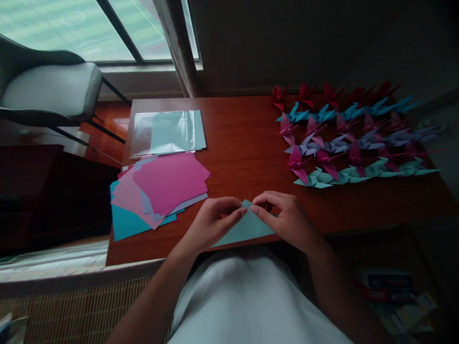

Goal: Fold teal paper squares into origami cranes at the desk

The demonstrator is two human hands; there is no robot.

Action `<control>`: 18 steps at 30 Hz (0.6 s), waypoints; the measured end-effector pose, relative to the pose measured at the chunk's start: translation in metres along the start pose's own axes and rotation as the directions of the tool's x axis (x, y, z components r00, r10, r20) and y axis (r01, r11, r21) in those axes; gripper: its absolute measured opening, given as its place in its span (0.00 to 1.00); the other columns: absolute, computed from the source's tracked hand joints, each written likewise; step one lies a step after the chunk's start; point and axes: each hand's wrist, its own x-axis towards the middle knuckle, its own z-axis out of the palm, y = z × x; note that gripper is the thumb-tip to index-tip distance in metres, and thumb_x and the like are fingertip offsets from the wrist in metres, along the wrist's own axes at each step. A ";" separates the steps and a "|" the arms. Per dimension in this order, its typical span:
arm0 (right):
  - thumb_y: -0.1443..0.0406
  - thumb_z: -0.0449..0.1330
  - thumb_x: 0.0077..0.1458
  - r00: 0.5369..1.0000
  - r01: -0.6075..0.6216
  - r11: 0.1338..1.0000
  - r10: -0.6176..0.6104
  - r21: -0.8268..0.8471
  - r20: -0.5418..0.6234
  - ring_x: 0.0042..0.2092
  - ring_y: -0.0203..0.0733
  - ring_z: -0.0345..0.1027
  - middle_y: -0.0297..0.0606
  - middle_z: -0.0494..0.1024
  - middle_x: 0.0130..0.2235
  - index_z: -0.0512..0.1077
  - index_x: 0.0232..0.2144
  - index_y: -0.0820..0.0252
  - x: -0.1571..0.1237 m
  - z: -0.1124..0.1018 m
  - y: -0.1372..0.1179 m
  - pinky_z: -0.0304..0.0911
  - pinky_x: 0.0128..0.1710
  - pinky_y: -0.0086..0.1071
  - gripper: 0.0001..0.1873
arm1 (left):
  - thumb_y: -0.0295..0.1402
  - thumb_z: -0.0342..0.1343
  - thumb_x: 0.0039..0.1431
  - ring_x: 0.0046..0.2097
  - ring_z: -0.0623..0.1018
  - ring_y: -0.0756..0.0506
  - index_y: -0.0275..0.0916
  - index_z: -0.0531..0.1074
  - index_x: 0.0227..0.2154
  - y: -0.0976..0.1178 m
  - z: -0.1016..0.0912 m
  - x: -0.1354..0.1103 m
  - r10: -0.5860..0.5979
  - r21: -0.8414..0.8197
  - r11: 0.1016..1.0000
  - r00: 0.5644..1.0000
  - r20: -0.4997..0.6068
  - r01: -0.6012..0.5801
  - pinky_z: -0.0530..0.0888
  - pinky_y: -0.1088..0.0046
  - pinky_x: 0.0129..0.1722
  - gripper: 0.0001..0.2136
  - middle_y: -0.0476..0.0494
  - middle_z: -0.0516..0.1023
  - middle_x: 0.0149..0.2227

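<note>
Close to my body, at the table's near edge, a pale green sheet of origami paper [247, 227] is folded into a triangle, its tip pointing away from me. My left hand [219, 217] pinches the paper left of the tip, thumb and forefinger together. On the other side of the tip, my right hand [281, 215] grips the paper in a similar pinch. Both hands partly cover the sloping sides. Loose coloured paper sheets [172, 181], pink, lilac and blue, lie fanned in a pile to the left of my left hand.
A clear plastic packet of pale green paper [172, 131] lies behind the pile. Rows of folded paper cranes [344, 143] in several colours stand at the right on the brown wooden table [240, 138]. A chair [50, 91] stands by the window at the left.
</note>
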 end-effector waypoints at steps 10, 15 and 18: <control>0.65 0.62 0.61 1.000 0.012 1.000 -0.012 -0.007 -0.003 0.35 0.38 0.74 0.34 0.80 0.32 0.75 0.31 0.56 -0.001 0.001 0.004 0.66 0.33 0.30 0.05 | 0.39 0.58 0.63 0.29 0.70 0.52 0.34 0.79 0.32 0.000 0.001 0.000 -0.010 0.007 1.000 1.000 0.003 0.010 0.66 0.79 0.27 0.12 0.49 0.75 0.27; 0.65 0.61 0.61 1.000 0.003 1.000 -0.003 0.000 0.006 0.35 0.39 0.74 0.34 0.80 0.32 0.75 0.32 0.56 -0.001 0.000 0.003 0.65 0.34 0.30 0.05 | 0.39 0.58 0.63 0.29 0.69 0.52 0.34 0.79 0.32 0.000 0.002 0.000 -0.008 0.028 1.000 1.000 -0.015 0.008 0.66 0.79 0.27 0.12 0.49 0.75 0.27; 0.65 0.61 0.61 1.000 0.002 1.000 -0.002 0.010 0.008 0.35 0.39 0.74 0.34 0.80 0.32 0.75 0.31 0.57 -0.001 0.001 0.003 0.65 0.34 0.30 0.05 | 0.39 0.58 0.63 0.29 0.70 0.51 0.34 0.79 0.32 0.001 0.002 0.000 -0.007 0.035 0.999 1.000 -0.018 0.008 0.66 0.79 0.27 0.13 0.49 0.75 0.27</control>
